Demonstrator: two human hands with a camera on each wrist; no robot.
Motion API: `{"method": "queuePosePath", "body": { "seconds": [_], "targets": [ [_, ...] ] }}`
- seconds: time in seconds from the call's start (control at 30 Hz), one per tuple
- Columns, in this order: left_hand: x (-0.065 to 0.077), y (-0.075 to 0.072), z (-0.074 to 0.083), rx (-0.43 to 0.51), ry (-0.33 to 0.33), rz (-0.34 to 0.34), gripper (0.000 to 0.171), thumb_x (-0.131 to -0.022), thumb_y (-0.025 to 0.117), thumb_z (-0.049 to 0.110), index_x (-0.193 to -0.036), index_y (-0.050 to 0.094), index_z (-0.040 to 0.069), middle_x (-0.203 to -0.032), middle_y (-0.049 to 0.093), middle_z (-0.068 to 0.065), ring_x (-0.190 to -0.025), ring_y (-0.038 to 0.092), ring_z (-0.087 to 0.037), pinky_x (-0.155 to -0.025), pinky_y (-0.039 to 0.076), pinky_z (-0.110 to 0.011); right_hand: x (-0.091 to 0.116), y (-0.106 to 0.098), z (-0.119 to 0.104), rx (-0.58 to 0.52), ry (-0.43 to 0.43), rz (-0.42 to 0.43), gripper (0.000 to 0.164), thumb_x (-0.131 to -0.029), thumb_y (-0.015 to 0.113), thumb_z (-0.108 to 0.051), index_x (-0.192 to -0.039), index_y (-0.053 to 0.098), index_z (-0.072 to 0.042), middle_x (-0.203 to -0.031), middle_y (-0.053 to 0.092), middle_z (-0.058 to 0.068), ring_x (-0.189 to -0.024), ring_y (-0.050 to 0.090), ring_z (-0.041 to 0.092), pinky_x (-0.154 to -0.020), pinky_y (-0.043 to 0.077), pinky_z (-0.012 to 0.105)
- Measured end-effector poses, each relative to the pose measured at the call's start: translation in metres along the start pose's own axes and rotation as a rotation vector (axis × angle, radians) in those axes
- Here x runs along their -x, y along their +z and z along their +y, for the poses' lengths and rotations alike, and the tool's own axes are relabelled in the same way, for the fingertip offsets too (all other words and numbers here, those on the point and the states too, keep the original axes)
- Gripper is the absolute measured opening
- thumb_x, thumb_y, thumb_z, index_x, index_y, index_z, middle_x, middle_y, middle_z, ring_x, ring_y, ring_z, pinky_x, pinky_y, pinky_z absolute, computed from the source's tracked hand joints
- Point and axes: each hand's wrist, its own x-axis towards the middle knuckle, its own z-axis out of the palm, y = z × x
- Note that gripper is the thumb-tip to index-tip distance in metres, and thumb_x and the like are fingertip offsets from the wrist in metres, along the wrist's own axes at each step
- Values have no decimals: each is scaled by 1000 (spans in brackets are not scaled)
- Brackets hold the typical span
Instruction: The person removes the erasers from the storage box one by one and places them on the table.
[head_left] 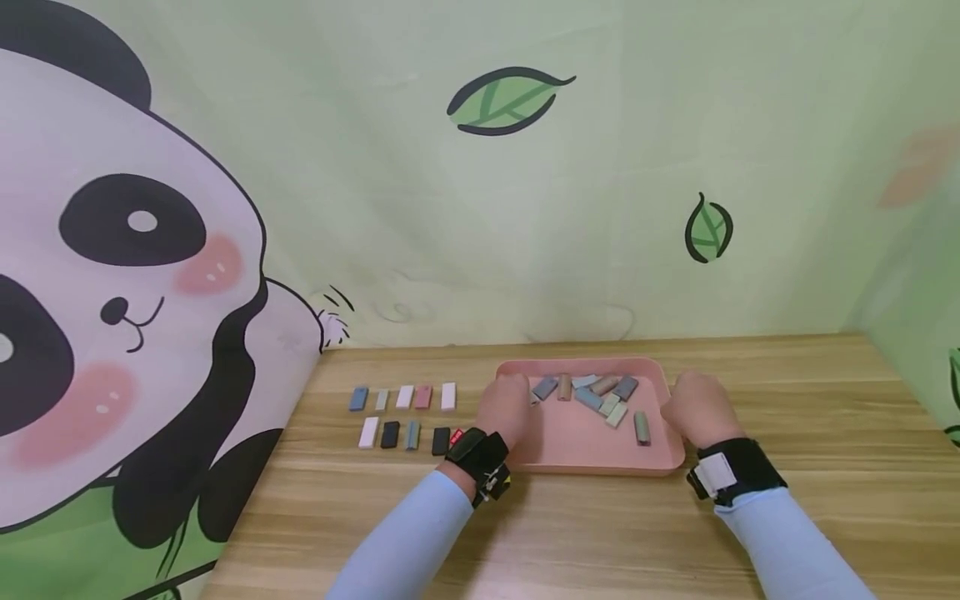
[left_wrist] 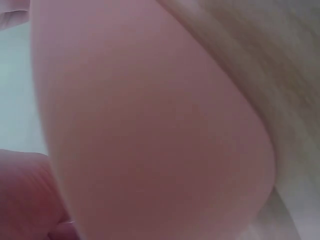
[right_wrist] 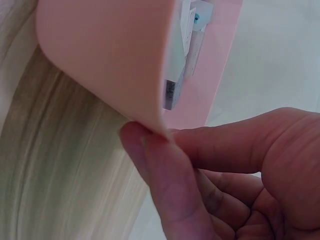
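A shallow pink tray [head_left: 577,446] stands on the wooden table, with several small blue, grey, brown and green blocks [head_left: 589,399] lying loosely inside. My left hand [head_left: 506,408] grips its left side; in the left wrist view only part of that hand [left_wrist: 25,195] shows beside the pink wall, its fingertips hidden. At the opposite end, my right hand [head_left: 703,408] holds the tray's right side. The right wrist view shows thumb and fingers [right_wrist: 175,185] pinching the rim at a corner.
Left of the tray, small blocks lie in two rows on the table [head_left: 810,417]: a white block [head_left: 448,397], a red block [head_left: 423,397], a black block [head_left: 390,434] and others. One red piece [head_left: 456,437] lies close to my left wrist. Behind hangs a panda-printed cloth [head_left: 360,167].
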Motion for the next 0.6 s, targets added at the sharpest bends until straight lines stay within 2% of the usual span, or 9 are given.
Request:
{"method": "queuePosePath", "body": {
  "seconds": [0.23,0.33,0.5,0.6],
  "targets": [
    [1,-2,-1,32,5,-11,11,-88,57,10,-81,65,11,-68,59,4,-56,50,-8,-51,40,-22,1,1,-1,-3,1,5,18,-86,49,-8,-89,60,6,-68,54,12,-56,55,19,-45,41,23],
    [1,-3,-2,81,16,-12,14,-87,57,8,-81,69,12,-68,60,5,-56,50,-9,-53,41,-22,2,1,-1,-11,4,-2,18,-86,48,-7,-89,60,6,-68,54,12,-56,55,19,-46,41,23],
    [2,-1,-9,167,50,-12,16,-88,58,8,-90,73,13,-82,69,4,-70,58,-8,-68,49,-24,2,0,-2,-10,8,-4,18,-86,49,-7,-90,59,6,-70,54,13,-57,55,20,-46,41,23],
    [5,-1,-14,231,62,-24,15,-86,61,9,-95,72,14,-91,70,4,-78,58,-9,-75,50,-27,2,0,-2,-10,8,-3,18,-86,49,-7,-91,58,7,-71,54,13,-57,55,20,-47,41,23]
  ]
}}
